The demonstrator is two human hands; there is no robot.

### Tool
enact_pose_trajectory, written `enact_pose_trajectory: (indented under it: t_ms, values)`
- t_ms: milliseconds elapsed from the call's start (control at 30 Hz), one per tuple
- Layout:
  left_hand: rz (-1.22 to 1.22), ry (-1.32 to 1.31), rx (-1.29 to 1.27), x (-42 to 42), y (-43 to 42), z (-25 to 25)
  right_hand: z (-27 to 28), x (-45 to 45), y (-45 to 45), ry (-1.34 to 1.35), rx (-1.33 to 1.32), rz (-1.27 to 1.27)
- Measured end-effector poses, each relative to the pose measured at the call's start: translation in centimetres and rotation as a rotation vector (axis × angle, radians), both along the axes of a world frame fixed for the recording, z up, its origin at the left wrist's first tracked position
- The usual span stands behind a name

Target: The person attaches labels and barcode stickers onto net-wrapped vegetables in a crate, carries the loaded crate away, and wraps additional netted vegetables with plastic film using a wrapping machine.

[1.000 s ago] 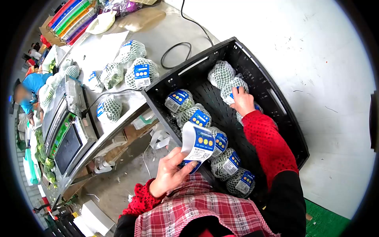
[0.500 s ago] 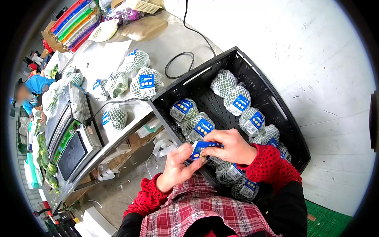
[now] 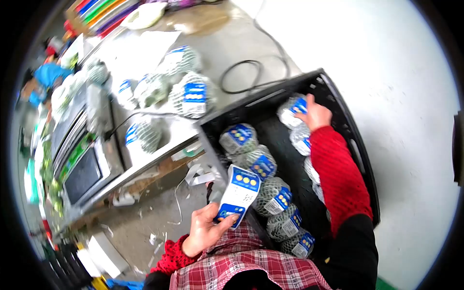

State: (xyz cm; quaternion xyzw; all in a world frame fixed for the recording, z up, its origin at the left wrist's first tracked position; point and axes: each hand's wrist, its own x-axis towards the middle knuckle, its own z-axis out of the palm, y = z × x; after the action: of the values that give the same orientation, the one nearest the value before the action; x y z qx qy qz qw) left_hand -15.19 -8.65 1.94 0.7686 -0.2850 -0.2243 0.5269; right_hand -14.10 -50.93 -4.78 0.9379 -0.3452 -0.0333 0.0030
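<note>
My left hand [image 3: 205, 230] pinches blue and white printed labels [image 3: 238, 193] near the front left side of a black crate [image 3: 208, 140]. Inside the crate, netted bundles [image 3: 273, 195] with blue labels lie in two rows. At the far end of the right row, my right hand [image 3: 316, 115] has its fingers on the blue label of a netted bundle [image 3: 291, 112]. Whether a loose label is between those fingers cannot be made out. My right forearm hides part of that row.
More netted bundles [image 3: 192, 94] lie on the metal table [image 3: 210, 48] at the left, beside a weighing machine [image 3: 83, 175] and a black cable [image 3: 244, 62]. Colored baskets [image 3: 108, 14] are stacked behind. A person in blue [image 3: 50, 75] is at far left.
My right hand has gone from the labels at my left hand to the far bundle of the right row, which now has a blue label. The camera view has shifted.
</note>
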Motion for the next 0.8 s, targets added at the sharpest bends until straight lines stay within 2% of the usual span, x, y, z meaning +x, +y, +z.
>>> enact_pose_trajectory:
  t_ms: [33, 67, 100, 133, 167, 200, 267, 333, 367, 400, 467, 500, 533, 633, 667, 733, 800]
  values:
    - [0.022, 0.065, -0.022, 0.0, 0.2, 0.1, 0.4, -0.6, 0.1, -0.095, -0.114, 0.134]
    - [0.011, 0.028, -0.069, 0.0, 0.2, -0.1, 0.6, -0.4, -0.3, -0.127, -0.057, 0.140]
    - [-0.057, -0.069, -0.034, 0.7, 0.7, 0.1, -0.9, -0.5, -1.0, -0.296, -0.055, 0.295]
    - [-0.050, -0.055, -0.199, 1.0, 0.4, -0.3, -1.1, -0.2, 0.1, -0.194, -0.021, 0.238]
    - [-0.056, -0.071, -0.223, 1.4, 0.1, 0.1, -3.7, -0.4, -0.4, -0.126, -0.040, 0.285]
    - [-0.081, -0.136, -0.198, 2.0, 0.5, -0.4, -3.9, 0.3, -0.5, -0.122, -0.031, 0.287]
    - [-0.045, -0.070, -0.252, 1.6, 0.5, 0.2, -4.2, 1.4, -2.9, -0.011, -0.005, 0.257]
    - [-0.041, -0.163, -0.266, 2.1, 1.4, 0.7, 2.8, 3.1, 0.9, 0.020, 0.411, 0.206]
    - [-0.045, -0.151, -0.302, 2.4, 1.7, 0.8, 4.2, 2.8, 3.4, -0.221, 0.933, 0.261]
    - [-0.022, -0.157, -0.310, 2.3, 1.8, 0.8, 6.9, 2.3, 7.9, -0.301, 1.276, 0.345]
    - [-0.028, -0.199, -0.264, 2.1, 2.2, 0.7, 10.4, 1.4, 16.0, -0.239, 1.546, 0.519]
    - [-0.029, -0.172, -0.270, 1.9, 2.5, 0.9, 10.0, 1.3, 17.6, -0.139, 1.639, 0.444]
    - [-0.010, -0.222, -0.345, 1.7, 2.8, 1.2, 9.3, 1.6, 19.1, -0.247, 1.716, 0.463]
    - [0.089, -0.168, -0.199, 1.1, 4.9, 0.5, 10.7, 1.3, 21.8, -0.330, 1.700, 0.507]
    - [0.167, -0.353, -0.197, 1.2, 5.5, -0.8, 10.7, 1.0, 22.7, -0.367, 1.715, 0.506]
    - [0.194, -0.524, -0.122, 2.1, 6.1, 0.9, 9.6, 0.3, 24.7, -0.309, 1.674, 0.524]
    - [0.149, -0.504, -0.294, 3.3, 6.1, 0.6, 8.4, 0.0, 26.4, -0.269, 1.492, 0.612]
